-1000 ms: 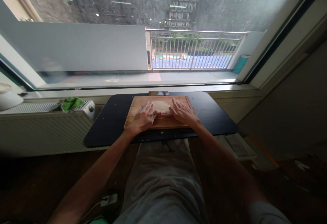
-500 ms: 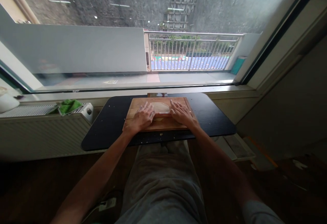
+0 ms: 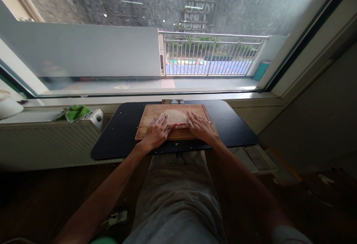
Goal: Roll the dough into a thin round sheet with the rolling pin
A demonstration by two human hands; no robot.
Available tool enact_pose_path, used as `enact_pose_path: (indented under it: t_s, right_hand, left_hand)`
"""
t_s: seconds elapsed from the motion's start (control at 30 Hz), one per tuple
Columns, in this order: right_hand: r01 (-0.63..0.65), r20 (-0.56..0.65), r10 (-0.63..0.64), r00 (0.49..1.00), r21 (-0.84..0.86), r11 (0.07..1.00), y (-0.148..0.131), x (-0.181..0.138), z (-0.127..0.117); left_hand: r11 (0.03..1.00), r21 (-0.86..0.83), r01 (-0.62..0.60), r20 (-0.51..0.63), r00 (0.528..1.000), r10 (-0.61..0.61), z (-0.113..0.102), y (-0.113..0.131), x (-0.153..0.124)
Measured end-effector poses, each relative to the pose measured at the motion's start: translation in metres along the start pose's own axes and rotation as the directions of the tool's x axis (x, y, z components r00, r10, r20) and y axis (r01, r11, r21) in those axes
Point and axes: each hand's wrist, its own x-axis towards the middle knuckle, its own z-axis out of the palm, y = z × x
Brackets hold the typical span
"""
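Note:
On a wooden cutting board (image 3: 173,137) lies a flat, pale, rounded sheet of dough (image 3: 176,116). A rolling pin (image 3: 181,126) with a red and white label crosses the dough's near edge; its ends are hidden under my palms. My left hand (image 3: 157,129) rests on the left part of the pin, floury fingers stretched forward beside the dough. On the right part lies my right hand (image 3: 201,126), its fingers also extended and flat, a ring on one of them. Both hands are open, pressing on the pin without wrapping around it.
The board sits on a black table (image 3: 237,130) dotted with crumbs. Behind it is a large window (image 3: 111,51) with a sill. At left stands a white radiator (image 3: 50,140) with a green cloth (image 3: 77,113) on top. A small flat object (image 3: 173,101) lies behind the board.
My hands and the rolling pin have come slightly nearer to me. More of the dough and of the pin's red label shows now. The camera view has shifted a little.

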Motion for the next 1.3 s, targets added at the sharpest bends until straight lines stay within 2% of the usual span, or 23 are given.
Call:
enact_pose_path:
  t_s: [0.13, 0.27, 0.37, 0.57, 0.73, 0.97, 1.13, 1.3]
  right_hand:
    - [-0.016, 0.026, 0.017, 1.000, -0.019, 1.000, 0.003, 0.022, 0.000]
    - [-0.031, 0.022, 0.033, 0.999, -0.059, 0.998, 0.006, 0.049, 0.001]
    - [-0.056, 0.026, 0.058, 0.998, -0.072, 0.996, 0.007, 0.057, 0.002]
    - [-0.047, -0.025, 0.045, 0.999, -0.072, 0.996, 0.004, 0.033, 0.005]
    - [0.002, -0.038, -0.003, 0.999, -0.026, 1.000, 0.000, 0.007, 0.002]
    - [0.055, -0.079, -0.060, 0.995, -0.074, 0.996, -0.007, -0.016, 0.000]
    - [0.037, -0.057, -0.041, 0.998, -0.068, 0.997, -0.006, -0.008, 0.001]
    - [0.002, -0.047, -0.006, 0.999, -0.076, 0.997, -0.002, 0.017, 0.004]
  left_hand:
    - [0.998, 0.058, 0.015, 0.054, 0.998, -0.018, 0.001, -0.011, 0.027]
    - [0.993, 0.077, 0.089, 0.092, 0.991, -0.096, 0.005, -0.021, 0.058]
    - [0.989, 0.083, 0.124, 0.095, 0.987, -0.132, 0.009, -0.024, 0.067]
    - [0.999, 0.046, 0.029, 0.027, 0.999, -0.030, 0.008, -0.015, 0.038]
    - [0.999, -0.038, 0.019, 0.000, 1.000, -0.019, 0.002, 0.000, 0.007]
    - [0.997, -0.071, -0.031, -0.036, 0.999, 0.028, -0.001, 0.010, -0.018]
    - [0.999, -0.036, -0.007, 0.008, 1.000, 0.007, -0.003, 0.009, -0.011]
    - [0.999, 0.033, 0.016, 0.039, 0.999, -0.017, 0.001, -0.005, 0.020]
